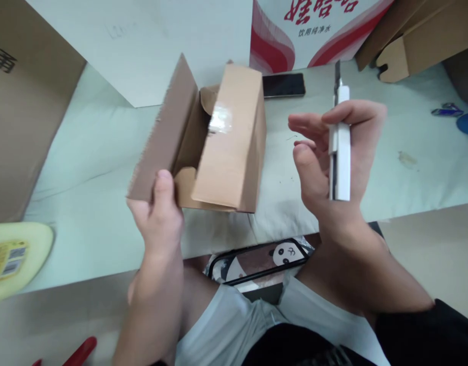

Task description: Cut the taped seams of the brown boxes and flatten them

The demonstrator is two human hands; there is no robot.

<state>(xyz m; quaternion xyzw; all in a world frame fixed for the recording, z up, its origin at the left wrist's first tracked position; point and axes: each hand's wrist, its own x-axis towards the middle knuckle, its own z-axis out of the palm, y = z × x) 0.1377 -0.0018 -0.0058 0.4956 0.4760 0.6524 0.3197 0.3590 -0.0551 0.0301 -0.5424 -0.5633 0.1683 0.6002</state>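
Note:
A small brown cardboard box [226, 157] is tilted over the table, its lid flap standing up and its inside partly showing. Gripping the lid flap at its lower corner is my left hand [161, 213], with the thumb on the inner face. My right hand [333, 147], to the right of the box and apart from it, holds a white utility knife [343, 152]. The knife stands upright across the palm under a bent finger, its dark blade pointing away from me. Thumb and other fingertips of that hand stick out to the left. Clear tape shines on the box's front panel.
Behind the box lie a black phone [285, 85] and a large white carton [310, 35] with red print. Other cardboard boxes stand left [31, 101] and right [439, 35]. A yellow-green item [31, 254] lies at the left table edge. A panda-pictured case [264, 264] is near my lap.

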